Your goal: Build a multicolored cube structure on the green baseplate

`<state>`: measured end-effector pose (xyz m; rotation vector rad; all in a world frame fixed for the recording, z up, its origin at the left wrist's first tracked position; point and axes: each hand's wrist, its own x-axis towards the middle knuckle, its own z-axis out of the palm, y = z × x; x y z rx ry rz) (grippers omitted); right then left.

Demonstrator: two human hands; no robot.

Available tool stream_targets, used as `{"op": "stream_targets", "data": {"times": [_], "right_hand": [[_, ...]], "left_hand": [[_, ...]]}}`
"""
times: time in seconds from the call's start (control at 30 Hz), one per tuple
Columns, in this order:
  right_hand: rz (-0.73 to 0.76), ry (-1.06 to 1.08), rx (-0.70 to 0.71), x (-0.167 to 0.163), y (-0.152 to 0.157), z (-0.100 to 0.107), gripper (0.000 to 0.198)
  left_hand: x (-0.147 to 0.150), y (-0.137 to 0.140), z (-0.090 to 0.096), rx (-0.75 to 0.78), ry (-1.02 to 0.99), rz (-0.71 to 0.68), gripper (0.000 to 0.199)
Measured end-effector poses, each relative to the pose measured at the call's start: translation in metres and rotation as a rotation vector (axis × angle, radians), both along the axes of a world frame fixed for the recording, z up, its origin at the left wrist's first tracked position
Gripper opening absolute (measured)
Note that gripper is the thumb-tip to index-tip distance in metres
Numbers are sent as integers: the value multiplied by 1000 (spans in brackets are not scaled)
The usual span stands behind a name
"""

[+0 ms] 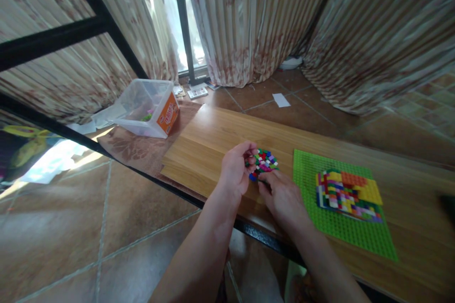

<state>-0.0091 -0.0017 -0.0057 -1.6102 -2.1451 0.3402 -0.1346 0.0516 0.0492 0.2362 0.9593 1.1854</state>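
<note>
A loose pile of small multicoloured toy bricks (263,158) lies on the wooden table top between my two hands. My left hand (235,166) is at the pile's left edge, its fingers curled inward; whatever they hold, if anything, is hidden. At the near right side of the pile, my right hand (282,192) points down with thumb and fingers drawn together. Its fingertips touch or almost touch the bricks, and what is in them cannot be made out. To the right, a green baseplate (302,170) carries a built block of colourful bricks (348,194), with yellow and orange pieces on top.
A clear plastic box (137,104) with an orange label stands on a brown cloth (135,149) at the left end of the wooden table (206,132). Dark metal bars (103,23) rise at the left. Curtains (245,23) hang behind; white paper (281,100) lies on the tiled floor.
</note>
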Motion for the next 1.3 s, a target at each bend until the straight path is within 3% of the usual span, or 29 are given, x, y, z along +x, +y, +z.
{"op": "stream_targets", "data": {"times": [0.13, 0.27, 0.4, 0.5, 0.63, 0.77, 0.9, 1.1, 1.3], "right_hand": [[-86, 224, -29, 10, 3, 13, 13], [-167, 471, -21, 15, 3, 34, 17], [-130, 526, 19, 5, 2, 48, 18], [-123, 535, 104, 4, 2, 53, 18], [-286, 425, 240, 19, 12, 44, 23], [-295, 136, 132, 32, 35, 19, 30], [-275, -21, 34, 32, 51, -2, 30], [-302, 24, 46, 27, 55, -7, 29], [-383, 211, -59, 22, 50, -4, 25]], "left_hand": [[7, -2, -2, -63, 41, 35, 11], [22, -12, -5, -112, -45, 12, 16], [34, -19, -7, -195, -249, -131, 26], [32, -17, -7, -195, -322, -79, 22], [17, -7, -3, -175, -302, 68, 20], [0, 0, 2, -109, -248, 207, 17], [-6, 3, 5, -107, -257, 213, 15], [-5, 4, 7, -112, -272, 158, 13], [0, 2, 4, -89, -181, 96, 9]]}}
